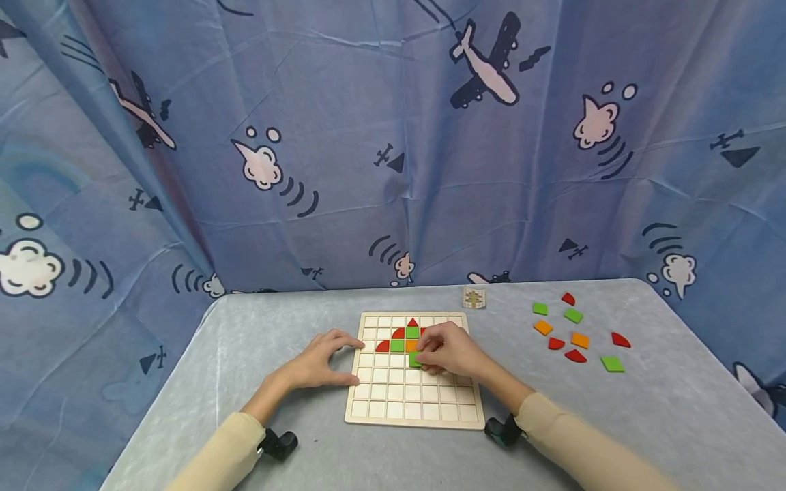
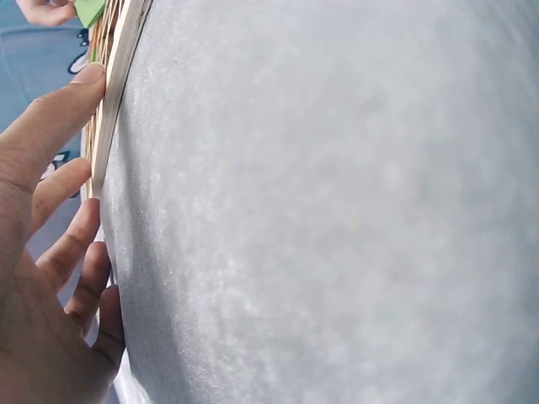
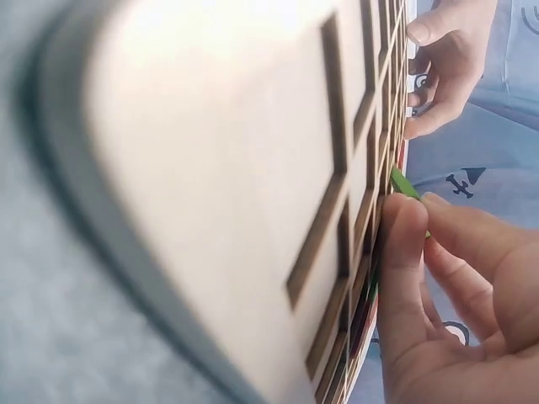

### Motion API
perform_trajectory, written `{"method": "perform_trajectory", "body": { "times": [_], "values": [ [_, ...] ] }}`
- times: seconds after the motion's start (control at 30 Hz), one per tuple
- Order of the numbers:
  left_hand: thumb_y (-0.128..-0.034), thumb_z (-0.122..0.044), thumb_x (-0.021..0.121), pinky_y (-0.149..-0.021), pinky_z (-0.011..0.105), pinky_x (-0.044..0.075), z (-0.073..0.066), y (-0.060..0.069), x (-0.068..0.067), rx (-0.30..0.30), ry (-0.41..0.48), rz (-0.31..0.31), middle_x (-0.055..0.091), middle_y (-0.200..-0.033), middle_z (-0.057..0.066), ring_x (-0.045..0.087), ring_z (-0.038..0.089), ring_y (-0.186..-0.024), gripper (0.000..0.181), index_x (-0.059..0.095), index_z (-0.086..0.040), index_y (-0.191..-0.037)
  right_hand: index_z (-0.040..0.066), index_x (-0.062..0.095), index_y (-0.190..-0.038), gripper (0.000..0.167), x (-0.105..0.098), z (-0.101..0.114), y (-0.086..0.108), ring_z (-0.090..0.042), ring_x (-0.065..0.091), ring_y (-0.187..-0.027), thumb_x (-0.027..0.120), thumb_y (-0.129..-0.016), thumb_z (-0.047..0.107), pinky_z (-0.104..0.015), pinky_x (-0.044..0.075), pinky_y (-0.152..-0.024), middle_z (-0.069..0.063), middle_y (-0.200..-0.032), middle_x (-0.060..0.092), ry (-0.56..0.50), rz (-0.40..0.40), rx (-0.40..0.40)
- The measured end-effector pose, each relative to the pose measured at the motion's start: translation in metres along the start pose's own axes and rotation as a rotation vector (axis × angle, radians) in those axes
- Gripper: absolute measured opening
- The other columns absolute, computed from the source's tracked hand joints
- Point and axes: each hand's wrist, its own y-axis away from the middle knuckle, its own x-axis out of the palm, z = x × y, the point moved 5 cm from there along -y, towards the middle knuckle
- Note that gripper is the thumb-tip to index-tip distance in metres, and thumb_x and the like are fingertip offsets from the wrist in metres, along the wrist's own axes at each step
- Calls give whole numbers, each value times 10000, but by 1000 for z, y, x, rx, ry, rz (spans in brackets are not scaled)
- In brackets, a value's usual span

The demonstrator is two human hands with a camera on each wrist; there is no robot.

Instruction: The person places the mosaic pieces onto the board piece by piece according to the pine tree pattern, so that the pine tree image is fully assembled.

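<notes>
A wooden grid board (image 1: 396, 412) lies on the table, with red, green and orange pieces set in its upper rows. The right hand (image 1: 451, 351) pinches a green square (image 1: 414, 359) between thumb and finger, just below the orange piece (image 1: 411, 346). In the right wrist view the right hand (image 3: 459, 295) holds the green piece (image 3: 406, 184) tilted against the grid. The left hand (image 1: 321, 361) rests its spread thumb and fingers on the board's left edge; in the left wrist view the left hand (image 2: 50, 244) touches the board's side (image 2: 118, 101). The right hand hides part of the grid.
Loose green, orange and red pieces, among them a green square (image 1: 612, 364) and an orange one (image 1: 580, 339), lie on the table (image 1: 295, 436) at the right. A small patterned card (image 1: 474, 297) lies behind the board. A patterned curtain (image 1: 344, 136) hangs beyond the table.
</notes>
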Motion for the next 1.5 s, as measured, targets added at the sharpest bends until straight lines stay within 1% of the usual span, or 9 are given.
{"method": "perform_trajectory", "body": {
  "times": [0.23,0.57,0.8,1.0,1.17,1.37,1.5],
  "values": [
    [-816,-414,862,-1031,580,344,0,1,1,-8,4,-2,505,-1383,53,415,317,-1266,643,631,-173,-1365,-22,697,-863,73,4,-1,-2,-282,672,-590,753,-871,-68,-387,571,-557,-116,-701,675,38,1,4],
    [-817,-411,863,-1026,575,349,1,1,2,-11,10,-1,503,-1384,51,416,312,-1260,638,633,-174,-1362,-42,697,-861,51,5,3,-1,-251,653,-574,746,-875,-52,-345,541,-543,-102,-668,665,110,6,-27],
    [-816,-410,864,-1034,574,342,1,1,2,-8,7,-3,502,-1389,58,413,317,-1273,641,632,-169,-1363,-21,705,-851,49,7,5,-4,-240,654,-571,742,-875,-41,-348,543,-559,-92,-665,658,163,-9,-2],
    [-815,-411,864,-1036,572,342,1,1,2,-11,5,-3,503,-1389,56,413,314,-1272,644,632,-169,-1364,-19,715,-838,43,7,6,-5,-216,636,-556,751,-860,-25,-315,521,-575,-72,-654,652,211,-19,5],
    [-816,-411,863,-1033,571,343,0,1,2,-10,7,-4,504,-1387,53,412,310,-1266,644,631,-172,-1367,-19,718,-838,39,6,7,-4,-172,609,-553,753,-845,-32,-284,504,-571,-48,-654,649,233,-18,-11],
    [-818,-404,862,-1039,581,335,-1,1,1,-1,12,-7,503,-1387,58,410,321,-1276,643,630,-160,-1366,34,715,-819,113,5,8,-3,-141,571,-558,813,-827,-22,-292,489,-581,-18,-673,636,256,-16,-42],
    [-818,-408,862,-1041,583,335,-1,1,1,-1,7,-6,504,-1387,55,410,321,-1281,644,630,-166,-1368,41,711,-810,136,5,9,-3,-115,548,-583,826,-812,-29,-295,482,-588,-10,-685,632,276,-19,-57]
  ]
}}
